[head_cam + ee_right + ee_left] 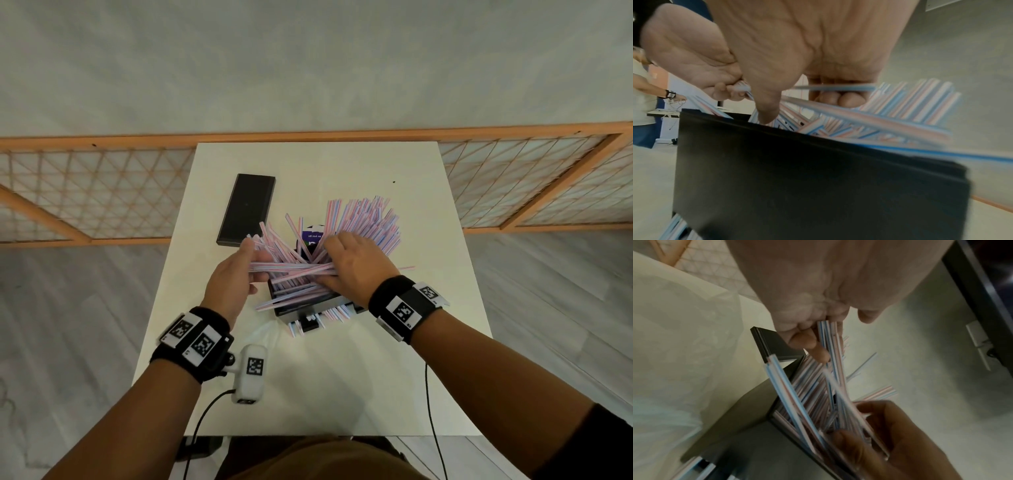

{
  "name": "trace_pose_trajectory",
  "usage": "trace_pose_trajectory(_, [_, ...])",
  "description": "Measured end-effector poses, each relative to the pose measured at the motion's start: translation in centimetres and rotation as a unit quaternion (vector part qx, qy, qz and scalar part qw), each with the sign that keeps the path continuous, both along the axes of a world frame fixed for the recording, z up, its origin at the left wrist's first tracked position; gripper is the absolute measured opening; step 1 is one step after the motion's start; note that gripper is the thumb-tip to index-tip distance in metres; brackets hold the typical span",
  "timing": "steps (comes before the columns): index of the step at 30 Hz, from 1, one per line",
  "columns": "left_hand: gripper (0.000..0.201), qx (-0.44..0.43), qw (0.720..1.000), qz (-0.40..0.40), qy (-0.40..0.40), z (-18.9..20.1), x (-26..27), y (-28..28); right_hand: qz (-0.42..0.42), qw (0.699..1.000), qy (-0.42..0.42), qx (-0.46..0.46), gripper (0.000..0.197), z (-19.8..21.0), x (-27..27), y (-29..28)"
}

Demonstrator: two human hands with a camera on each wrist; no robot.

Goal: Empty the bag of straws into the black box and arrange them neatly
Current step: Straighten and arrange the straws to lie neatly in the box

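Pink-and-blue striped straws (363, 219) fan out untidily from the black box (291, 310) in the middle of the white table (428, 240). Some stick out over the box's near end, and one lies loose on the table to the right. My left hand (233, 274) grips a bundle of straws lying crosswise over the box. My right hand (356, 260) lies on the pile, fingers curled round a few straws (900, 104), thumb pointing down into the box (797, 186). The left wrist view shows my left hand (818, 288) pinching straws (797, 394) above the box (777, 345). A clear plastic bag (674, 337) lies crumpled beside the box.
The black lid (246, 209) lies flat at the back left of the table. A purple-labelled item (313, 236) is half hidden behind the straws. A wooden lattice screen (102, 192) runs behind the table. Another person (641, 97) stands far off.
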State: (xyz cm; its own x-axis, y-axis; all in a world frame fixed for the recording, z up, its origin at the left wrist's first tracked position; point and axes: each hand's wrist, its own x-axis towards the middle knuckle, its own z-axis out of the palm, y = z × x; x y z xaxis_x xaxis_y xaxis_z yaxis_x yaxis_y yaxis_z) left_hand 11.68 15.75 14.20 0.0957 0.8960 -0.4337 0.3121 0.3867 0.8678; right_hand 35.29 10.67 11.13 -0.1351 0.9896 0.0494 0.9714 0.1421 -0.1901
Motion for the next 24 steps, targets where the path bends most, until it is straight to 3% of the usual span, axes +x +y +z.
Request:
trace_pose_trajectory(2, [0.054,0.023,0.998,-0.048,0.041,0.2,0.3,-0.1,0.037,0.999,0.014,-0.026,0.062,0.0,-0.6,0.5])
trace_pose_trajectory(6, [0.013,0.106,0.969,-0.170,0.147,-0.7,-0.1,-0.6,0.072,0.997,0.014,-0.025,0.054,-0.1,-0.3,0.6])
trace_pose_trajectory(8, [0.007,0.113,0.965,-0.178,0.156,-1.4,-0.7,-0.9,0.066,0.998,0.013,-0.015,0.041,-0.4,0.5,0.2])
trace_pose_trajectory(11, [0.013,0.134,0.965,-0.165,0.155,-2.3,-0.8,-1.2,0.050,0.998,0.000,-0.025,0.023,-0.7,1.1,-0.6])
trace_pose_trajectory(17, [0.031,0.235,0.915,-0.237,0.227,-3.7,0.9,-2.2,0.059,0.998,0.019,-0.030,0.025,-1.7,-0.2,-1.5])
trace_pose_trajectory(21, [0.036,0.226,0.926,-0.213,0.215,-4.1,0.3,-2.2,0.058,0.996,0.054,0.049,0.041,-1.8,0.0,-2.4])
trace_pose_trajectory(24, [0.036,0.225,0.934,-0.198,0.195,-3.6,-0.5,-2.6,0.019,0.992,0.077,0.096,0.039,-0.9,0.9,-4.3])
